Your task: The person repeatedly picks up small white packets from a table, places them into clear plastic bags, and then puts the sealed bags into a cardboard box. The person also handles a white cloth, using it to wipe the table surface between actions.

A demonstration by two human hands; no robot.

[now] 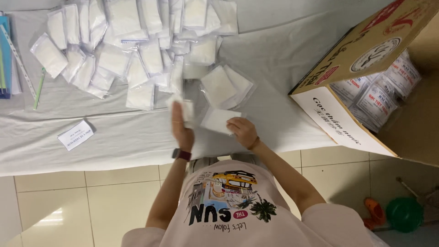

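Item: flat white pad [218, 120], lying on the white-sheeted table [274, 68] close to its near edge, about mid-width. Right hand [242, 131]: knuckles up, fingers curled down onto the pad's near right corner; whether they pinch it or only press it cannot be told. Left hand [182, 124]: raised on edge just left of the pad, fingers together and pointing far, against a blurred clear packet [184, 109]; the grip itself cannot be told; dark watch [181, 154] on the wrist. Just beyond the pad: two or three overlapping clear sleeves with white pads [226, 86]. Far left and far centre: a wide heap of clear packets [132, 45], reaching to the table's far edge and ending just beyond the left hand. Near left: a bare stretch of sheet with one printed paper slip [75, 135]; a green pen [39, 89] and a blue folder [4, 55] at the left edge. Right: bare sheet between the pad and an open cardboard box [347, 68], which overhangs the table's near right corner and holds printed packs [377, 98]. Below the near edge: tiled floor [91, 201], a green basin [404, 214] at the far right.
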